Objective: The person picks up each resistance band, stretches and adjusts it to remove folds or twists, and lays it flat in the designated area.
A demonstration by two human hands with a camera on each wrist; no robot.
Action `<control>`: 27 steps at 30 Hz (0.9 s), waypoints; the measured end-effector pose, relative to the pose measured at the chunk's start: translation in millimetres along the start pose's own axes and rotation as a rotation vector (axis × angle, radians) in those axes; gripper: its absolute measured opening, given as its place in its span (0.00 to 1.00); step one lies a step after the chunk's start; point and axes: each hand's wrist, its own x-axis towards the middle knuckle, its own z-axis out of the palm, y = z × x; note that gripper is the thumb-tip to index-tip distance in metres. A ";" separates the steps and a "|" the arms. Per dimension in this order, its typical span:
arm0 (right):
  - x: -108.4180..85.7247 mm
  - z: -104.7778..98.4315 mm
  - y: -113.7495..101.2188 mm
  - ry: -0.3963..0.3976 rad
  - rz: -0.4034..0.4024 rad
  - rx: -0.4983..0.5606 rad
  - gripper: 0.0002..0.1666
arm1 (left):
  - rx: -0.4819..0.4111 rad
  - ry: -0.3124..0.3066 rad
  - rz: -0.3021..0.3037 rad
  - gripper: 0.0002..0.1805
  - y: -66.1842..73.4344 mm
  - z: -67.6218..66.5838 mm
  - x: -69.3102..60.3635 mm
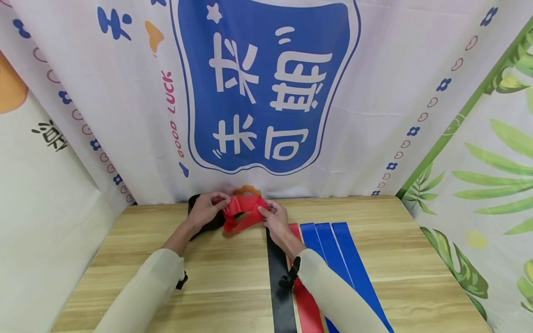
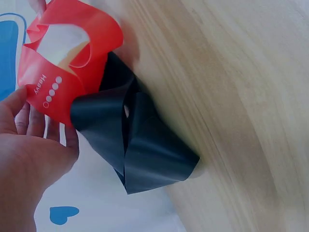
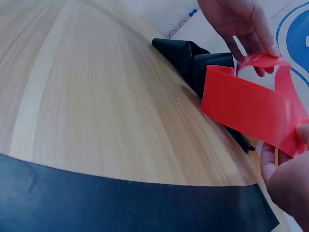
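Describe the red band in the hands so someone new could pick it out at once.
Find the far edge of the wooden table, below the hanging cloth with the blue panel. There, the left hand and right hand hold the red band between them. It forms an open loop printed "Heavy", unlike the flat red strip or nearby black band.

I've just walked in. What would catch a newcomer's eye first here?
Probably the bright red band, held between the left hand and right hand near the table's far edge. Behind, a big blue panel with white characters stands out on the hanging cloth. Then come the blue strips, lying flat partly beneath the right forearm.
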 end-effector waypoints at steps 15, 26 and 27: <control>-7.6 5.1 -8.7 -0.128 0.020 -0.013 0.22 | -0.291 -0.084 -0.023 0.16 13.0 -10.2 -4.2; -9.6 10.2 -11.7 -0.136 0.039 -0.010 0.21 | -0.309 -0.171 -0.029 0.19 14.9 -11.2 -4.0; -9.7 10.6 -11.8 -0.137 0.039 -0.007 0.21 | -0.313 -0.179 -0.028 0.19 15.0 -11.3 -4.1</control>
